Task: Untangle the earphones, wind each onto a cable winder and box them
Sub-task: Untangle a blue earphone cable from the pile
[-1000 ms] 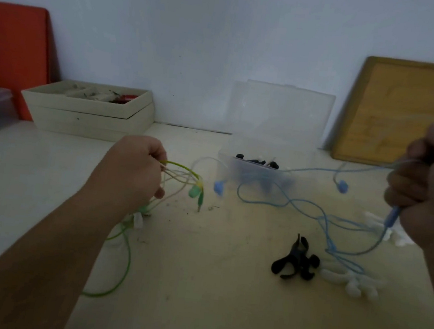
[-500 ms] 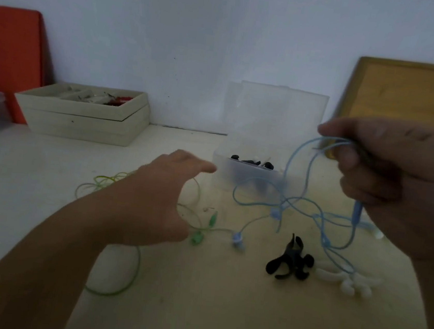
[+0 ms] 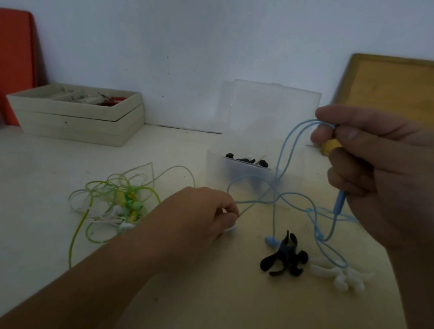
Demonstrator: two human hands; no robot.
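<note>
Holding blue earphones (image 3: 274, 214) high at right of frame, right hand (image 3: 398, 179) fingers clamped on the cable so loops hang free. Pinning one end at centre bench (image 3: 193, 310), left hand (image 3: 199, 216) fingers pinched on it. Green tangle (image 3: 125, 197) parked left.

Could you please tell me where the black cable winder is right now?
The black cable winder lies on the table right of centre in the head view, just left of the white cable winder, with a blue earbud at its upper left.
</note>
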